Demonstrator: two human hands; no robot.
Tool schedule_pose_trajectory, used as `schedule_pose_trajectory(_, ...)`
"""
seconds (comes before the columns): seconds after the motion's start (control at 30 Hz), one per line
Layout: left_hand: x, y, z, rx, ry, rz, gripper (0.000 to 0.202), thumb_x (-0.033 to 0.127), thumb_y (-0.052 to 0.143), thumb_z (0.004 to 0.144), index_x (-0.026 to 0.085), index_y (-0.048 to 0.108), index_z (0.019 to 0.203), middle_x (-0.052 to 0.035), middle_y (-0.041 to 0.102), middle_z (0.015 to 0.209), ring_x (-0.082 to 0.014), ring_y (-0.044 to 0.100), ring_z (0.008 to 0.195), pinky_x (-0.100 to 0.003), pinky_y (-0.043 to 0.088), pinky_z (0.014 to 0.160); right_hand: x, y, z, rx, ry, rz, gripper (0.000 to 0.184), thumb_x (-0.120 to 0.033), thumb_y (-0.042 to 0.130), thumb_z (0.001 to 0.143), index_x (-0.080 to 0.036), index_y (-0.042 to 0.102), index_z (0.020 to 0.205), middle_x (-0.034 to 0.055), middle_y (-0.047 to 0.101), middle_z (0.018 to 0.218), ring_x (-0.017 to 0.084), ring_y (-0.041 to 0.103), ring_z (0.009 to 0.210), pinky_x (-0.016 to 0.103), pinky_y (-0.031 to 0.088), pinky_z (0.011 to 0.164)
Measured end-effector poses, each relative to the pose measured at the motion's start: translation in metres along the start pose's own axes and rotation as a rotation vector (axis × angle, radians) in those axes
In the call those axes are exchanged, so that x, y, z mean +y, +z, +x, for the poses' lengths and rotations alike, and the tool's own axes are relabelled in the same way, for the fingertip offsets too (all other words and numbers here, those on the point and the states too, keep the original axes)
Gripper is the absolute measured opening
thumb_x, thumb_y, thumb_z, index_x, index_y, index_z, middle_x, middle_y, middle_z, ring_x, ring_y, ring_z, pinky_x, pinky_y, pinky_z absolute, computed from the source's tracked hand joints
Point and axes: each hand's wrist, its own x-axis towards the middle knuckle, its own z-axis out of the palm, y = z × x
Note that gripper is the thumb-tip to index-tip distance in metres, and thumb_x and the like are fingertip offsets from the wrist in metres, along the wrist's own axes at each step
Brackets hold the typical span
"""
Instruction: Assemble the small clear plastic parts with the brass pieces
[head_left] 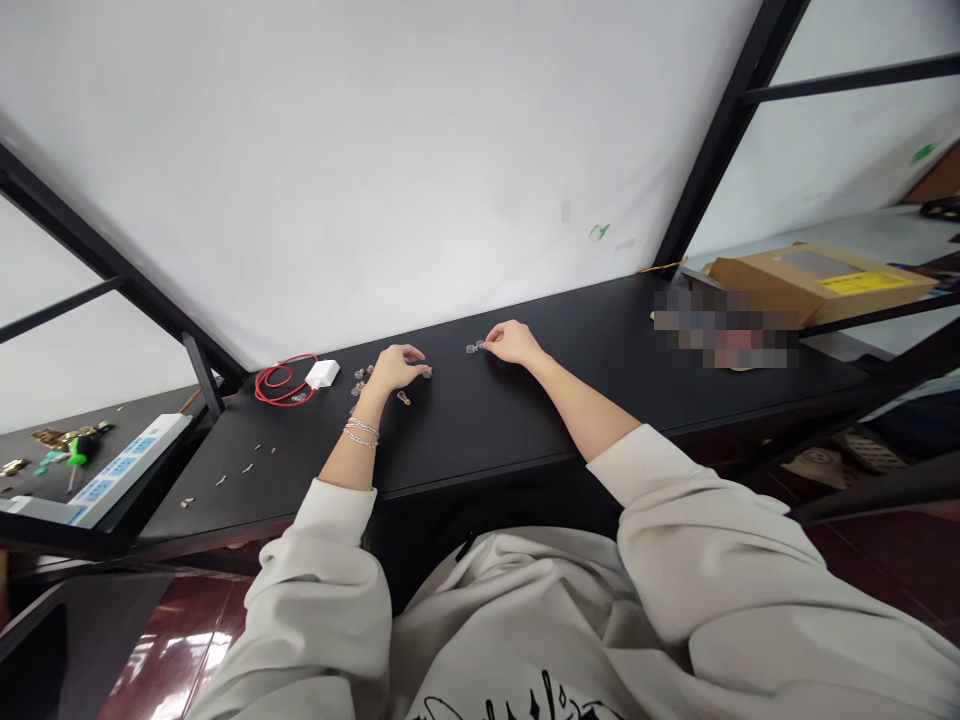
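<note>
On the black table [570,405], a tiny clear plastic piece [475,347] sits pinched in the right hand's [514,343] fingertips; it looks light, slippery and easily dropped, so its edges seem the place to hold. The left hand [396,369] curls over a matching piece [427,372], though any grip is hard to tell, near more clear pieces [360,378] and a coiled red cable [279,381].

An electronics workshop: a long black steel-framed workbench [480,440], coiled red wire [279,380] on it, a white power strip [112,472] beside its left end.
</note>
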Motion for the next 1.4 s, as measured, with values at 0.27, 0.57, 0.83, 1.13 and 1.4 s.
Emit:
schedule_pose_trajectory(0.27, 0.004, -0.002, -0.003, -0.078, -0.013, -0.082, 0.024, 0.029, 0.085, 0.069, 0.019, 0.078, 0.089, -0.0054, 0.076, 0.082, -0.0228, 0.071, 0.078, -0.035, 0.055, 0.082, 0.0, 0.002, 0.0, 0.025, -0.046, 0.025, 0.008, -0.024, 0.076, 0.084, -0.018, 0.078, 0.089, 0.0073, 0.077, 0.089, 0.021, 0.071, 0.091, 0.031, 0.054, 0.086)
schedule_pose_trajectory(0.57, 0.008, 0.002, -0.004, -0.121, 0.007, -0.185, 0.011, 0.015, 0.082, 0.065, 0.019, 0.079, 0.074, -0.0052, 0.076, 0.073, -0.023, 0.071, 0.073, -0.035, 0.057, 0.078, -0.008, 0.001, -0.006, 0.024, -0.06, 0.012, 0.006, -0.023, 0.074, 0.085, -0.019, 0.078, 0.088, 0.0068, 0.077, 0.089, 0.022, 0.071, 0.092, 0.034, 0.053, 0.089)
schedule_pose_trajectory(0.83, 0.012, 0.006, -0.004, -0.105, 0.013, -0.488, 0.027, 0.021, 0.083, 0.068, 0.014, 0.076, 0.093, -0.0093, 0.077, 0.085, -0.0233, 0.074, 0.081, -0.037, 0.058, 0.081, -0.016, 0.002, -0.014, 0.002, -0.157, 0.008, 0.007, -0.025, 0.076, 0.083, -0.019, 0.079, 0.086, 0.0055, 0.077, 0.084, 0.02, 0.072, 0.085, 0.033, 0.054, 0.085)
schedule_pose_trajectory(1.13, 0.025, 0.018, -0.007, -0.154, 0.038, -0.841, 0.043, 0.026, 0.092, 0.065, 0.009, 0.068, 0.096, -0.0108, 0.077, 0.077, -0.0229, 0.075, 0.074, -0.038, 0.06, 0.076, -0.027, 0.016, -0.03, -0.389, -0.297, 0.395, 0.015, -0.025, 0.079, 0.085, -0.013, 0.075, 0.093, 0.0042, 0.073, 0.074, 0.008, 0.057, 0.047, 0.019, 0.042, 0.041)
schedule_pose_trajectory(1.4, 0.032, 0.022, -0.008, -0.124, -0.026, -0.954, 0.039, 0.041, 0.085, 0.078, 0.009, 0.067, 0.091, -0.0107, 0.076, 0.079, -0.0212, 0.076, 0.072, -0.037, 0.062, 0.076, -0.03, 0.018, -0.032, -0.392, -0.248, 0.58, 0.015, -0.019, 0.083, 0.081, -0.011, 0.073, 0.089, 0.0034, 0.071, 0.068, 0.01, 0.06, 0.048, 0.018, 0.044, 0.037)
